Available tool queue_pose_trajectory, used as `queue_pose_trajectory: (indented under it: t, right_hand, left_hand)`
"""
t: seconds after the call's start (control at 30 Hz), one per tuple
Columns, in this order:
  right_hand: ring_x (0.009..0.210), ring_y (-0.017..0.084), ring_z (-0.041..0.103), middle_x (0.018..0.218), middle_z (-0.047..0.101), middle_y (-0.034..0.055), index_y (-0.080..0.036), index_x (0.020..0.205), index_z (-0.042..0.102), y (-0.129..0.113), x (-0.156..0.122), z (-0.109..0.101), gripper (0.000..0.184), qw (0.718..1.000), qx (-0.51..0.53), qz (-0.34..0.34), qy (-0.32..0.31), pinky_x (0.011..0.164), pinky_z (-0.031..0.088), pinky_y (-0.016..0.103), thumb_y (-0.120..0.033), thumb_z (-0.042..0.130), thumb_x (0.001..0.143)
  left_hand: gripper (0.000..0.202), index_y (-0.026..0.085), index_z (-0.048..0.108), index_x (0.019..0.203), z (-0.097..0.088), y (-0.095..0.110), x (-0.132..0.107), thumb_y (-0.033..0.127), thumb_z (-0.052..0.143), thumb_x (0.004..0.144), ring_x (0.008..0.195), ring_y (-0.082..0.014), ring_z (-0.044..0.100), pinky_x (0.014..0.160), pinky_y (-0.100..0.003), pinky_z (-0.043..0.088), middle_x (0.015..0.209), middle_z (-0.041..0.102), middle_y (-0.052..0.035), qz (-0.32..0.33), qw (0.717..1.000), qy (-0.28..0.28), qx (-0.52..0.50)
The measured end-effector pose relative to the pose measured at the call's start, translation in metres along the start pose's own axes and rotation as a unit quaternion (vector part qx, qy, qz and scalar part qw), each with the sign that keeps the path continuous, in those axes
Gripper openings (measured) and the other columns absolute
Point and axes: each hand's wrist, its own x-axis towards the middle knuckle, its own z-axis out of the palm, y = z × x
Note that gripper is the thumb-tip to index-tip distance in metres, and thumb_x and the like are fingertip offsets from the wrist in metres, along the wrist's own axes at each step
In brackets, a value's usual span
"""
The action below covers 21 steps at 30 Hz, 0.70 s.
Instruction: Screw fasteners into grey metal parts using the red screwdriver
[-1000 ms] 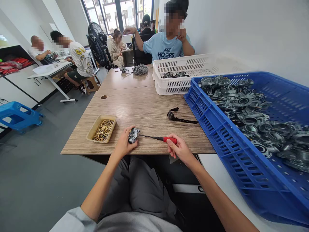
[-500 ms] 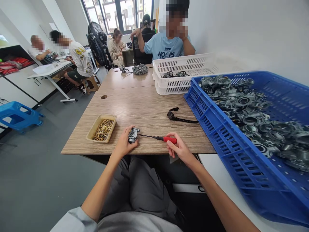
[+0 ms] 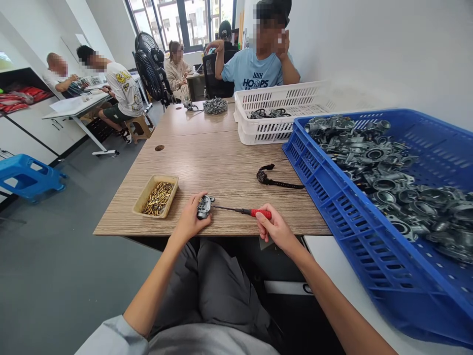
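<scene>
My left hand (image 3: 190, 220) grips a small grey metal part (image 3: 204, 206) against the wooden table (image 3: 218, 167) near its front edge. My right hand (image 3: 275, 230) is closed round the red handle of a thin screwdriver (image 3: 242, 211). Its tip points left and meets the metal part. A shallow tan tray of brass screws (image 3: 156, 196) lies just left of my left hand.
A big blue crate (image 3: 384, 256) full of grey metal castings stands at my right. Behind it sits a white basket (image 3: 281, 111). A black strap-like piece (image 3: 271, 178) lies mid-table. A person in a light blue shirt sits across; other people, a fan (image 3: 150, 69) and a blue stool (image 3: 25, 176) are at left.
My hands, the part and the screwdriver stay where they were. The person across has shifted an arm and hand a little.
</scene>
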Motion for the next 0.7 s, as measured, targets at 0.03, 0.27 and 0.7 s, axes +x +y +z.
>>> queue_pose_trajectory:
  t: [0.03, 0.27, 0.7]
  right_hand:
    - [0.041, 0.012, 0.049, 0.052, 0.050, -0.0100, -0.026, 0.091, 0.045, -0.0003, 0.0000, 0.0005, 0.047, 1.000, -0.002, 0.000, 0.003, 0.036, 0.038, 0.021, -0.069, 0.064, 0.092]
    - [0.038, 0.012, 0.047, 0.046, 0.047, -0.0095, -0.026, 0.081, 0.043, -0.0029, -0.0007, 0.0031, 0.050, 1.000, -0.010, 0.008, 0.020, 0.036, 0.036, 0.021, -0.071, 0.061, 0.093]
    - [0.038, 0.013, 0.048, 0.045, 0.047, -0.0082, -0.027, 0.079, 0.043, -0.0062, -0.0012, 0.0044, 0.052, 0.999, -0.020, 0.010, 0.024, 0.036, 0.037, 0.022, -0.074, 0.059, 0.093]
  left_hand:
    - [0.071, 0.026, 0.044, 0.150, -0.0002, 0.0002, 0.0000, 0.016, 0.072, 0.085, 0.130, -0.0279, 0.058, 0.113, -0.043, 0.047, 0.138, 0.058, -0.0108, 0.000, 1.000, 0.000, 0.001]
    - [0.069, 0.025, 0.045, 0.149, -0.0001, 0.0003, 0.0001, 0.017, 0.071, 0.085, 0.130, -0.0277, 0.059, 0.113, -0.041, 0.047, 0.138, 0.058, -0.0107, -0.002, 1.000, -0.002, 0.008]
    - [0.069, 0.025, 0.044, 0.149, -0.0003, -0.0006, 0.0002, 0.017, 0.071, 0.086, 0.131, -0.0275, 0.058, 0.115, -0.042, 0.047, 0.139, 0.058, -0.0107, 0.001, 1.000, 0.000, 0.005]
